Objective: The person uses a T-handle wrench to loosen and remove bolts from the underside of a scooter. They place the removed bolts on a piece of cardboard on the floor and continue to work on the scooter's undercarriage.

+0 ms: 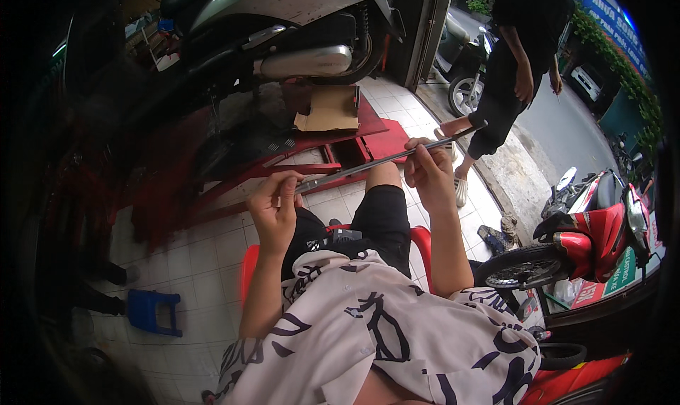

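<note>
My left hand [275,214] is closed on the left end of a long, thin metal rod [361,167], held slanting up to the right above my lap. My right hand [432,175] pinches the rod toward its right part, beyond which a short length sticks out to a rounded or bent tip. Just behind the rod an open cardboard box [322,122] sits on a red metal lift platform [381,137], beneath a raised scooter [301,61] with a silver exhaust.
I sit on a red chair [419,238]. Another person [513,51] in black stands at the right doorway. A red motorbike [595,238] stands at the right, a blue plastic stool [154,311] at the lower left, with someone's dark-clad legs [106,299] beside it.
</note>
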Motion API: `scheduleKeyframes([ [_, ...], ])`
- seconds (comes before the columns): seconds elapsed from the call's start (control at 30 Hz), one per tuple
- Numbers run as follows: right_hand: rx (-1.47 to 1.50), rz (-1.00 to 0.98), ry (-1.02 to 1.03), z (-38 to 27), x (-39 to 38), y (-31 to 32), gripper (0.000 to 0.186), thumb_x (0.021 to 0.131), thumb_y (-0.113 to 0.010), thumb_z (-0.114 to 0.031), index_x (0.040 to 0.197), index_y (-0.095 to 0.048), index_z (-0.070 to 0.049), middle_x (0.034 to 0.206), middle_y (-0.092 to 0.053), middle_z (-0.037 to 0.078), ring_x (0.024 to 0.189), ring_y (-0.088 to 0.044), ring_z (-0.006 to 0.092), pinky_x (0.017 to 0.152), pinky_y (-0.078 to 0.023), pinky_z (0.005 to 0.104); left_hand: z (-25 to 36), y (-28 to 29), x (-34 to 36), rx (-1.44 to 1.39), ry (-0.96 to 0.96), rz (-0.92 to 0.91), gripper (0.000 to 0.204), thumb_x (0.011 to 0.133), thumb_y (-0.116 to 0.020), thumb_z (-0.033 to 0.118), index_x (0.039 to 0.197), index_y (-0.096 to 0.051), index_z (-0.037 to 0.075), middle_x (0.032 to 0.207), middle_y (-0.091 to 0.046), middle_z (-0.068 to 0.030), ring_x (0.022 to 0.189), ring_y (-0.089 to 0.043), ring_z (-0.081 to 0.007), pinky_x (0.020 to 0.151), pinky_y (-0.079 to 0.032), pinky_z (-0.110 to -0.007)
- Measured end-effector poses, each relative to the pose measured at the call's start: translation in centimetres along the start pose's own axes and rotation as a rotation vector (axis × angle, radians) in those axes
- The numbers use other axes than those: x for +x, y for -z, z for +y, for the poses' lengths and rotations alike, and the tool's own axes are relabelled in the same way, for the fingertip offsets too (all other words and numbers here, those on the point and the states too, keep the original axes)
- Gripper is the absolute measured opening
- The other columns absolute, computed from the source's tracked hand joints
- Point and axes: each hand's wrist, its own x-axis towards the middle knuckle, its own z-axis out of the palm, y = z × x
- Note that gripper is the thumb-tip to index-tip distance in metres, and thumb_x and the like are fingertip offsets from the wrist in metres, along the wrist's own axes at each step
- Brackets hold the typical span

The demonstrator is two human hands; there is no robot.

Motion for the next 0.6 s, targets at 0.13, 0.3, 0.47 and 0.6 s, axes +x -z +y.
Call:
scheduleKeyframes([
  [0.13, -0.017, -0.02, 0.017, 0.2, -0.2, 0.6, 0.023, 0.098, -0.047, -0.019, 0.105, -0.055, 0.001, 0.063, -0.054, 0.004, 0.047, -0.048, 0.0095, 0.043, -0.036, 0.019, -1.3, -0.2, 0.2, -0.151, 0.078, -0.025, 0.015, 0.094, -0.059, 0.013, 0.101, -0.061, -0.001, 0.079, -0.058, 0.001, 0.066, -0.05, -0.0037, 0.062, -0.043, -0.018],
  [0.3, -0.022, -0.11, 0.038, 0.8, 0.3, 1.2, 0.026, 0.096, -0.051, -0.022, 0.107, -0.052, 0.001, 0.069, -0.057, 0.008, 0.055, -0.053, 0.0121, 0.049, -0.04, 0.0203, -3.0, -0.4, 0.3, -0.406, 0.246, 0.029, 0.016, 0.092, -0.061, 0.012, 0.103, -0.061, 0.002, 0.086, -0.061, -0.0011, 0.079, -0.059, -0.0101, 0.071, -0.049, -0.021],
  [0.47, -0.157, -0.118, 0.015, 3.5, 1.2, -0.3, 0.027, 0.095, -0.053, -0.02, 0.107, -0.053, 0.004, 0.078, -0.061, 0.01, 0.065, -0.059, 0.0148, 0.057, -0.046, 0.0239, -8.1, -1.2, 1.5, -0.883, 0.748, 0.037, 0.017, 0.093, -0.059, 0.02, 0.104, -0.06, 0.007, 0.096, -0.065, -0.0053, 0.097, -0.064, -0.0208, 0.073, -0.054, -0.025],
  [0.6, -0.418, -0.18, -0.019, 6.6, 3.2, -1.5, 0.022, 0.091, -0.06, -0.009, 0.105, -0.056, 0.007, 0.081, -0.065, 0.011, 0.07, -0.065, 0.0166, 0.063, -0.052, 0.0269, -10.3, -3.3, 3.7, -0.961, 0.891, -0.108, 0.022, 0.096, -0.054, 0.026, 0.103, -0.06, 0.006, 0.1, -0.066, -0.0091, 0.092, -0.066, -0.0197, 0.07, -0.056, -0.026],
])
